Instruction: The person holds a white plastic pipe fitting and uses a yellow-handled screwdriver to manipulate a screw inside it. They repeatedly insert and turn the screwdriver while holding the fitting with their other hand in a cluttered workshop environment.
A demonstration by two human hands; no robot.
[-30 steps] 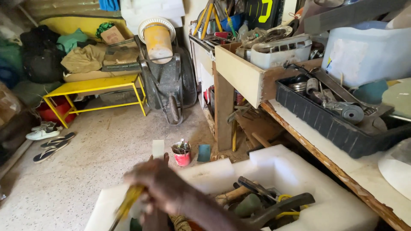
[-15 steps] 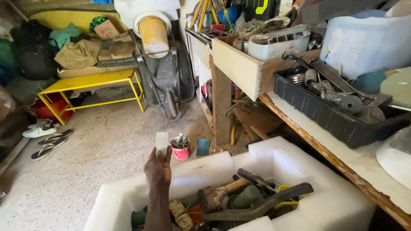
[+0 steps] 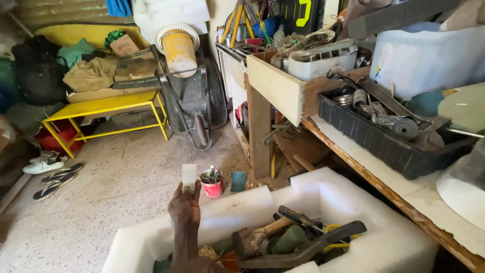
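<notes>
My right hand (image 3: 185,208) is raised over the near left part of a white foam box (image 3: 242,207), with its back toward me. Its fingertips pinch a small white rectangular block (image 3: 188,175) and hold it upright above the floor. The box holds several tools, among them a hammer with a wooden handle (image 3: 262,233), a dark bent metal bar (image 3: 308,245) and something with yellow grips (image 3: 337,230). My left hand is out of sight.
A small red can (image 3: 212,185) stuffed with small items and a teal block (image 3: 238,181) stand on the speckled floor beyond the box. A wooden workbench (image 3: 353,154) with a black parts tray (image 3: 384,136) runs along the right. A wheelbarrow (image 3: 194,96) and a yellow metal bench (image 3: 103,108) stand at the back.
My hand has come up out of the foam box, where it was a blur over the tools, and now holds the white block upright and still. The view has shifted slightly.
</notes>
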